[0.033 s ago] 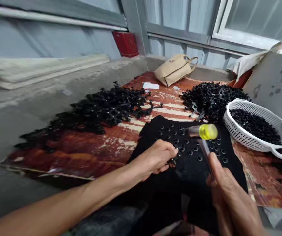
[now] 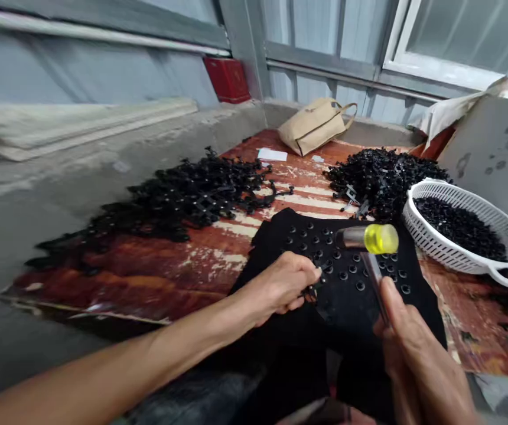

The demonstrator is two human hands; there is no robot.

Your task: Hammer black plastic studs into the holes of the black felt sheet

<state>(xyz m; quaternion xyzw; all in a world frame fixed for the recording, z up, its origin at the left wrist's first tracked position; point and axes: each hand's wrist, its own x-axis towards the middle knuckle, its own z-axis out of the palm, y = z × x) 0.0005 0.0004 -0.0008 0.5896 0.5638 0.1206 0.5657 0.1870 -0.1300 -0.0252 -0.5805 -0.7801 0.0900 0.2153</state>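
Note:
My right hand (image 2: 413,336) is wrapped round the handle of a hammer (image 2: 369,238) with a yellow face, its metal head held above a black sheet (image 2: 396,324). My left hand (image 2: 287,283) is closed at the left part of that sheet, pinching a small dark part (image 2: 311,293) mostly hidden by the fingers. Several small round black pieces (image 2: 360,285) stand in rows on the sheet, right beside the left fingertips. The hammer head is to the right of the left hand, apart from it.
A pile of black linked parts (image 2: 192,189) lies on the worn red board (image 2: 178,265) at left, another pile (image 2: 378,177) at back right. A white plastic basket (image 2: 458,257) of small black pieces stands right. A tan bag (image 2: 316,124) sits at the back.
The hammer head has shifted slightly to the right with my right hand. My left hand, the sheet and the piles look the same.

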